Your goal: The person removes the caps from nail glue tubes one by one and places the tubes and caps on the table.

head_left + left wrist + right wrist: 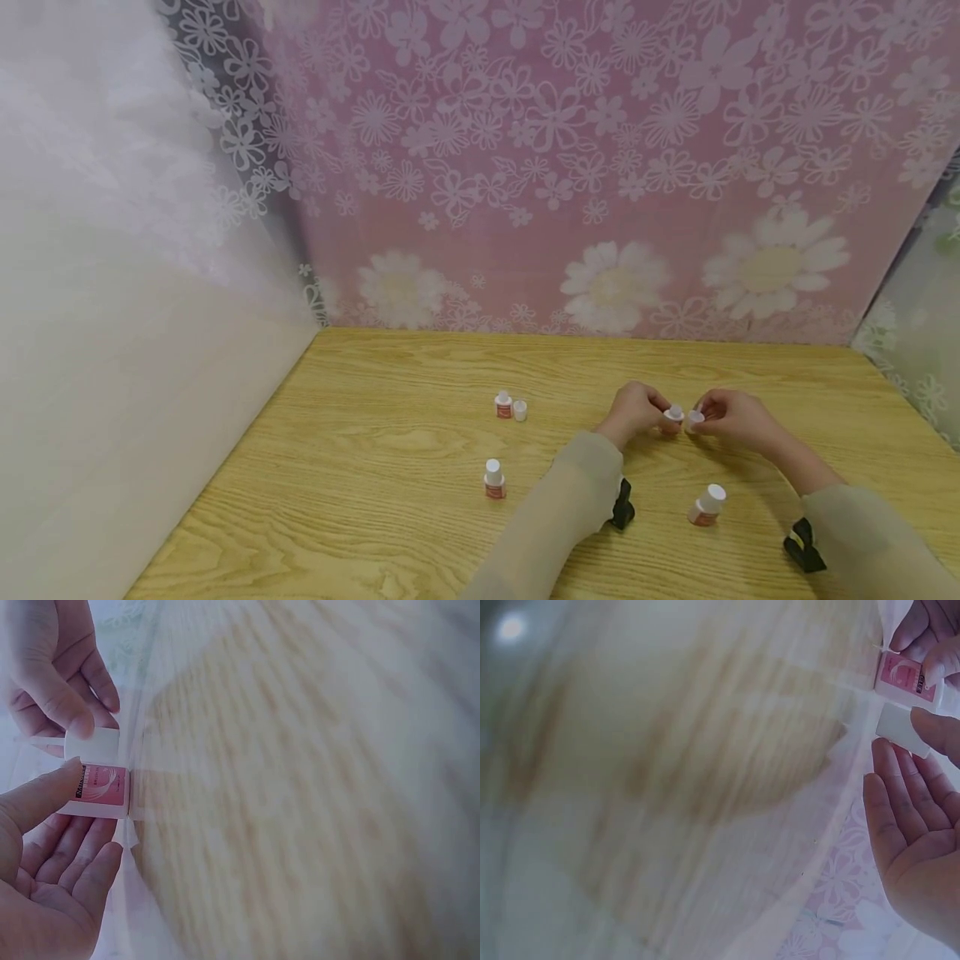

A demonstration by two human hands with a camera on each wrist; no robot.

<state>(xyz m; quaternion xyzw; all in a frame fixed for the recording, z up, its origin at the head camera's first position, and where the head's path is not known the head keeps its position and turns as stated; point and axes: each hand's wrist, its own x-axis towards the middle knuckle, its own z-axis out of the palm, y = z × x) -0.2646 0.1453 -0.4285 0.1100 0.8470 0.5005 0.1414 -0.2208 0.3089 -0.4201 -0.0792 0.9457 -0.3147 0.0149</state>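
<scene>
Beige fabric sleeves (540,517) lay foremost. Left hand (636,412) pinched a white, red-labelled plastic bottle (106,787) on the wood-grain table (375,517); right hand (738,417) pinched a white cylindrical cap (897,727) just beside it. Apparent step: uncapping; next move probably required cap set-down.

the held bottle (674,416) is left of the held cap (697,418), behind another bottle (707,506) on the table (375,492).

Far tabletop (465,358) seemingly free, 4 bottles (494,483) nearer
</scene>
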